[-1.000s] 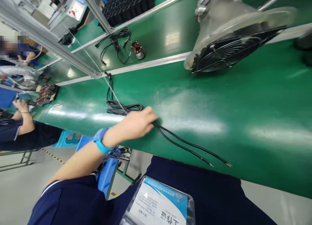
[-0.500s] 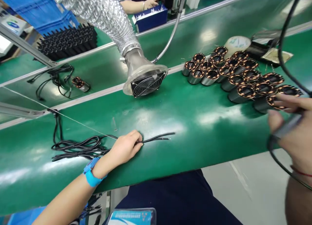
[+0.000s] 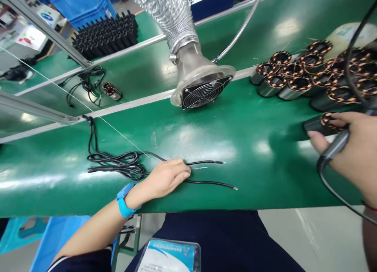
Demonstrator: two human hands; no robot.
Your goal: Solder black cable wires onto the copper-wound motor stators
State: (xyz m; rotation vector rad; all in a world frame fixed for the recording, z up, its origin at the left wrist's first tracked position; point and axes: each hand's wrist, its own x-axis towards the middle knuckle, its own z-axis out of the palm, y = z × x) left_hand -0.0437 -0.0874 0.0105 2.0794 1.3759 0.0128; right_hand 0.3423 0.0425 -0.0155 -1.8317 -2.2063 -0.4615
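My left hand is closed and pressed to the green bench, holding black cable ends. One black cable end and a second cable end stick out right of its fingers, their tips bare. Between them shows the short end of a thin silvery solder wire, which runs taut from the upper left. My right hand grips a grey corded handle, apparently a soldering iron, its tip hidden. Its thumb and fingers also close about the rim of a tilted copper-wound stator.
Several more stators stand behind my right hand. A fume extractor hood with fan grille hangs over the middle. Coiled black cable lies left. Beyond the rail are a lone stator and black parts.
The view has shifted, so the bench scene sits further right. The cable ends have spread apart, showing the solder wire between them. The stator at my right hand has come away from the group.
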